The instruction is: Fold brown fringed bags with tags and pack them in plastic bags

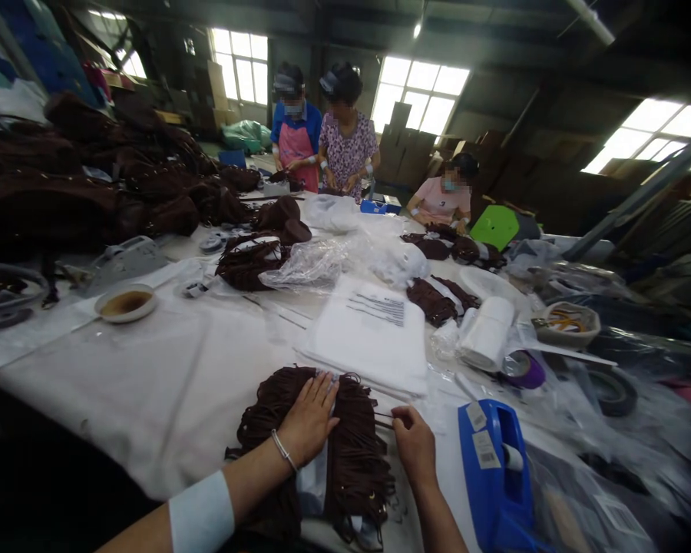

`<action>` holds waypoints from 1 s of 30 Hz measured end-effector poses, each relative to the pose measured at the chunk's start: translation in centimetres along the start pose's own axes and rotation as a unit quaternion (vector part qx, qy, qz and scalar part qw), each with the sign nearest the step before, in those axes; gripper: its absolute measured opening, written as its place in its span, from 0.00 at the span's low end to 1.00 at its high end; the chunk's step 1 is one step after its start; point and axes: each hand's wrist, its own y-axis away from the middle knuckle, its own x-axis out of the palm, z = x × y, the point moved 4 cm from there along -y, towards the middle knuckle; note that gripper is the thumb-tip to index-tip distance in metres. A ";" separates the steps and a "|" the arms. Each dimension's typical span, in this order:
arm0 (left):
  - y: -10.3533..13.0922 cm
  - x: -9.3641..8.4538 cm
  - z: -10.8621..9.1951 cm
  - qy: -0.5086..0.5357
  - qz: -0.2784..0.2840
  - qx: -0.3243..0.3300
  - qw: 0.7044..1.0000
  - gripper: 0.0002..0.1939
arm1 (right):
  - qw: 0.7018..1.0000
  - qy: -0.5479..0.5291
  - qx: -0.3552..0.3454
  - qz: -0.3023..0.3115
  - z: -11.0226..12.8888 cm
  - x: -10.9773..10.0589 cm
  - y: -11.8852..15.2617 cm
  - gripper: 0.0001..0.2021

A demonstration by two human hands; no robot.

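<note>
Dark brown fringe covers the bag (354,453) at the near edge of the table (120,384), directly in front of the person. The left hand (311,415) lies flat across its top with the fingers stretched out, pressing rather than gripping. The right hand (414,442), well clear of the left, is curled just beside the bag's right edge and seems to pinch a thin dark strand (383,415) that leads back to the fringe.

As for progress, a pale strip (312,484) already runs down the middle of the bag, partly under the left hand; whether it is fastened cannot be told. Most of the fringe looks laid down, and the strand at the right appears to be what is left to settle. The bag lies uncovered, just in front of a stack of printed white plastic sleeves (368,330). A blue tape dispenser (492,468) stands to the right. Farther back, another fringed bundle (242,265) also carries a pale band. The large brown heap (63,184) at the left may be finished or waiting; the view does not settle it.
</note>
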 end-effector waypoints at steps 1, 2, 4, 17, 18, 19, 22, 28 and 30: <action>0.0 0.1 0.0 0.000 0.003 0.000 1.000 0.29 | 0.999 -0.040 0.022 0.008 -0.3 0.4 0.1 0.06; 0.0 0.2 0.0 0.001 0.005 0.000 1.000 0.28 | 0.996 -0.081 0.044 0.018 -0.4 1.0 0.1 0.08; 0.1 0.4 0.1 0.010 0.000 -0.002 1.000 0.28 | 0.983 -0.161 0.081 0.040 -0.5 2.1 0.1 0.13; 0.1 0.5 0.4 0.049 -0.001 -0.009 0.999 0.29 | 0.905 -0.374 0.174 0.101 0.7 1.3 0.5 0.12; 0.1 0.6 0.4 0.050 -0.001 -0.009 0.999 0.29 | 0.895 -0.397 0.170 0.113 1.2 1.4 0.6 0.09; 0.1 0.8 0.4 0.050 0.000 -0.009 0.999 0.29 | 0.883 -0.421 0.163 0.128 1.6 1.6 0.8 0.09; 0.1 1.3 0.3 0.049 0.002 -0.019 0.999 0.29 | 0.867 -0.445 0.144 0.172 1.9 1.8 1.4 0.17; 0.0 0.9 0.1 0.046 0.015 -0.025 0.999 0.28 | 0.940 -0.308 0.110 0.098 -0.3 -2.0 1.0 0.23; 0.1 0.5 0.1 0.053 0.010 -0.018 0.998 0.28 | 0.976 -0.192 0.075 0.067 0.3 -2.7 0.5 0.24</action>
